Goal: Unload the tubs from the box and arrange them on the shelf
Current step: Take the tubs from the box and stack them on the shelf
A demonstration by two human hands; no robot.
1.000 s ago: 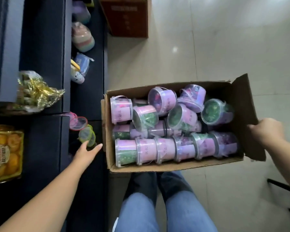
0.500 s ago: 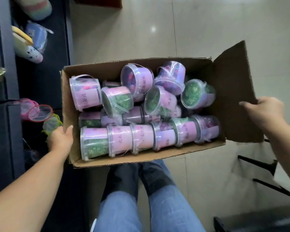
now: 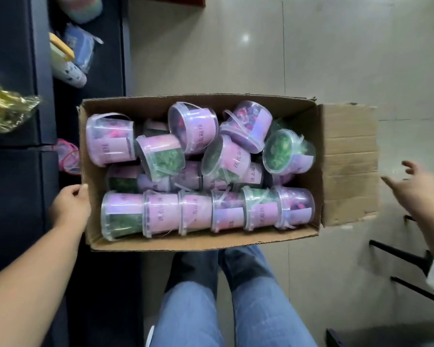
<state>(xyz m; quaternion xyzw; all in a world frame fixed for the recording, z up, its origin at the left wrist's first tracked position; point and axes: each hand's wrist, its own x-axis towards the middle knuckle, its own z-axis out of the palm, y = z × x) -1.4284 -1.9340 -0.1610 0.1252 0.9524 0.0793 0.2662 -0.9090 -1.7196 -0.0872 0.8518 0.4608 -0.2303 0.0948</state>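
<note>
Glossy beige tiled floor [image 3: 336, 58]

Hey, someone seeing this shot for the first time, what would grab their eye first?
The open cardboard box in the middle, crammed with clear tubs wearing pink labels, some showing green contents: a neat row along the near wall, a jumble behind. The left hand holds the box's left edge, while the right hand hovers open and blurred beside the splayed right flap. Crinkled gold wrapping glints on the dark shelf at far left.
</note>
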